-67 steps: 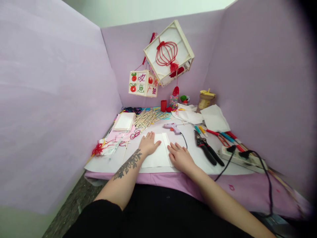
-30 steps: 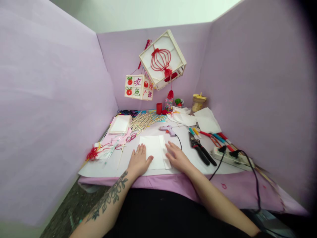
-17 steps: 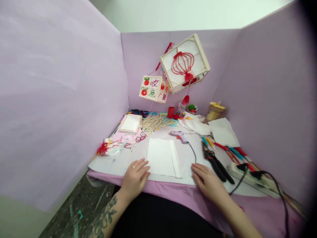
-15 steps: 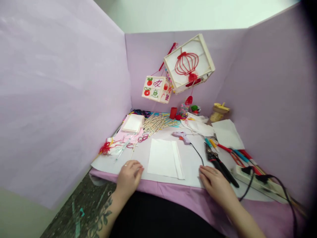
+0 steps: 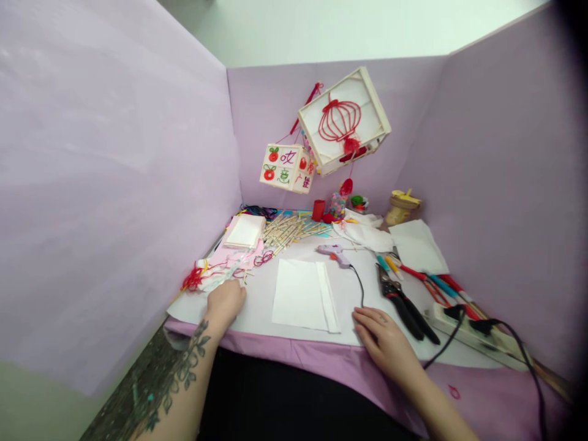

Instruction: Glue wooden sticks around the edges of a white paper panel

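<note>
My left hand (image 5: pixel 226 301) reaches over the table's left side, beside thin sticks and a clear plastic wrapper. Its back faces me and hides the fingertips, so I cannot tell what they hold. My right hand (image 5: pixel 383 335) lies at the front edge, fingers stretched out and holding nothing, close to the black cord (image 5: pixel 362 288) of a lilac glue gun (image 5: pixel 337 253). Between the hands lies a white paper sheet (image 5: pixel 298 295), with a narrow white strip (image 5: pixel 327 297) along its right side.
Black-handled pruning shears (image 5: pixel 407 309) and a power strip (image 5: pixel 478 337) lie at right. Paper-covered sticks (image 5: pixel 285 233), a white framed panel (image 5: pixel 245 231) and red yarn (image 5: pixel 193 278) are at back and left. Two decorated lanterns (image 5: pixel 344 122) hang above.
My left hand has moved left and forward from the table edge toward the thin sticks and wrapper. My right hand stays resting at the front edge.
</note>
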The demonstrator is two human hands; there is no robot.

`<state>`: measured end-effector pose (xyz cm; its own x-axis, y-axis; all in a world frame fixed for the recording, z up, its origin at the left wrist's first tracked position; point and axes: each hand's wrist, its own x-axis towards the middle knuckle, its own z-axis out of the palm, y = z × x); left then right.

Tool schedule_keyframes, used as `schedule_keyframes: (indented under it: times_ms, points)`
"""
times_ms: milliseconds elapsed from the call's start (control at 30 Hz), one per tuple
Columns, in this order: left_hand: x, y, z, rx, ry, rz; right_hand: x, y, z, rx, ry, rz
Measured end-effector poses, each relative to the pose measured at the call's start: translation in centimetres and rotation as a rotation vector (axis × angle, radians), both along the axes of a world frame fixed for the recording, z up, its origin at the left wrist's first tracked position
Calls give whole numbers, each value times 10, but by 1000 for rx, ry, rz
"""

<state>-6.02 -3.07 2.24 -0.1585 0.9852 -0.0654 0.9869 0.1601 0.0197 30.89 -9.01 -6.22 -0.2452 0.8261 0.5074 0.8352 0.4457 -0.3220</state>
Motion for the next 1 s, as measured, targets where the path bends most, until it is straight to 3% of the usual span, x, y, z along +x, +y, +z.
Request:
schedule_keyframes:
  times_ms: [200, 400, 567, 733, 900, 1000]
  points:
    - [-11, -15, -1, 29, -17, 4, -1, -2, 6, -15, -32, -21]
    - [-4, -14, 3, -42, -47, -34, -5, -2, 7, -23, -42, -46]
    - [0, -30, 26, -95, 56, 24, -4, -3, 8, -44, -60, -43]
    - [18, -46, 49, 4, 28, -9, -5, -4, 9, -18, -49, -36]
    - [34, -22, 45, 53, -139, -105, -7, -4, 8, -8, -47, -52]
    - [24, -4, 39, 42, -126, -40, -6, -4, 8, 3, -51, -41]
